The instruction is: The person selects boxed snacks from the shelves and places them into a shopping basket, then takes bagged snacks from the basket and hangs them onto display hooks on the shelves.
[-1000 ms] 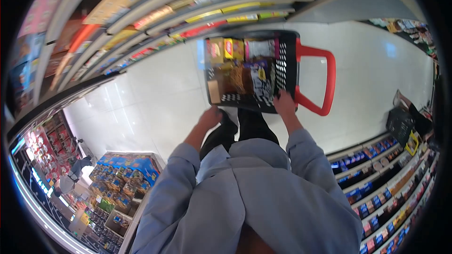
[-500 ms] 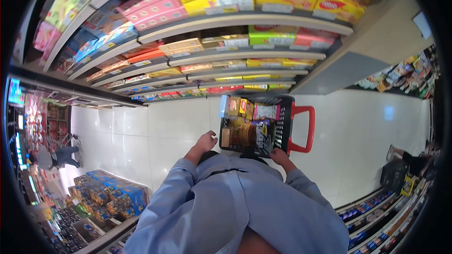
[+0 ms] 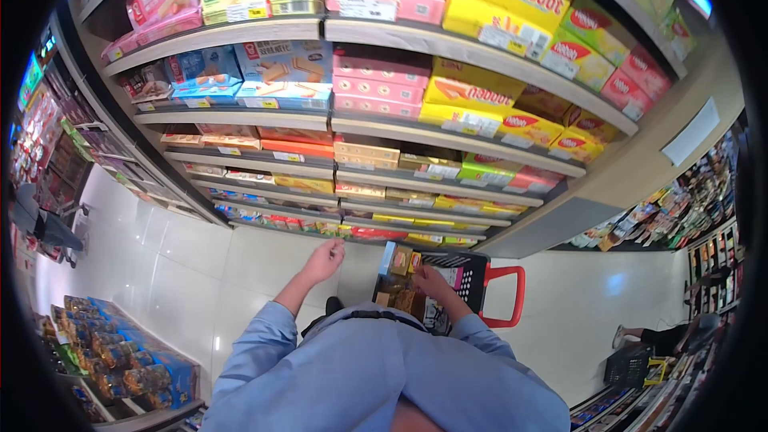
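Observation:
My left hand (image 3: 325, 261) is in the air left of the shopping basket, its fingers loosely curled with nothing visible in them. Beside it, the black shopping basket (image 3: 475, 286) with a red handle (image 3: 518, 296) is partly covered by my right arm. Over the basket's contents is my right hand (image 3: 432, 282), fingers bent close to a small yellow box (image 3: 414, 262); whether they grip anything is hidden. A light blue box (image 3: 387, 258) and a brown-yellow box (image 3: 399, 260) stand at the basket's left end, among other packets.
Ahead rise shelves (image 3: 384, 122) of boxed wafers and biscuits in pink, yellow, blue and green. Packaged goods on a blue display (image 3: 144, 344) stand at lower left. At right, a person is beside another black basket (image 3: 628, 366); another person stands far left.
The view has tilted up, showing more shelves. My right hand has gone from the basket's near rim to above its contents. My left hand has reached forward, its fingers more curled.

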A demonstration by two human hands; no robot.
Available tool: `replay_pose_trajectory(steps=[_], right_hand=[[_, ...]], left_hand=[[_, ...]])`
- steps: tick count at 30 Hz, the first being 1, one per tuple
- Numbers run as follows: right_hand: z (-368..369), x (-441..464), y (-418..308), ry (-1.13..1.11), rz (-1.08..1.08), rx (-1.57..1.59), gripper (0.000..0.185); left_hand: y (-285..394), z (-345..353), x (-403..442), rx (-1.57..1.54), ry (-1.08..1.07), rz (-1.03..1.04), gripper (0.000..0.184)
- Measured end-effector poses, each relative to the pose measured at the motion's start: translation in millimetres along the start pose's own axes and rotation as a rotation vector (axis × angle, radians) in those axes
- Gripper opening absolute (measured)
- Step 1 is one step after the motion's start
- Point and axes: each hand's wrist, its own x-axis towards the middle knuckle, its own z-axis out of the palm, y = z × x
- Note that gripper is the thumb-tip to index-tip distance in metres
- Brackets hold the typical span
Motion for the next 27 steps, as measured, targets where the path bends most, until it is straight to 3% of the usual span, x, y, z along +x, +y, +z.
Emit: replay_pose_trajectory(steps=[2,6,11,13,16,17,22,27], right_hand=[[-7,41,-38,0.028,-0.245,-0.009,0.033],[-24,58,-242,0.286,-0.517,0.08,0.038],[-40,67,-394,0.409,-0.589,0.24,0.051],[-45,78,-412,0.395,-0.54,0.317,0.051],[-48,99,-421,0.419,-0.477,0.346,0.049],[-47,103,-421,0.419,-0.486,0.317,0.048],[-34,107,-424,0.447,-0.488,0.303,0.051],[-33,108,-427,0.455,-0.505,0.335,0.037]], left_hand=[[23,-36,31,-0.027,0.094,0.168,0.032],[107,-103,107,-0.074,0.338,0.572,0.04],[230,-158,172,-0.344,0.391,0.571,0.05],[248,-165,208,-0.35,0.501,0.572,0.055],[273,-175,222,-0.219,0.464,0.296,0.057],[264,-169,249,-0.258,0.482,0.307,0.056],[280,-175,247,-0.234,0.452,0.147,0.047],[293,-183,233,-0.326,0.381,0.089,0.039]])
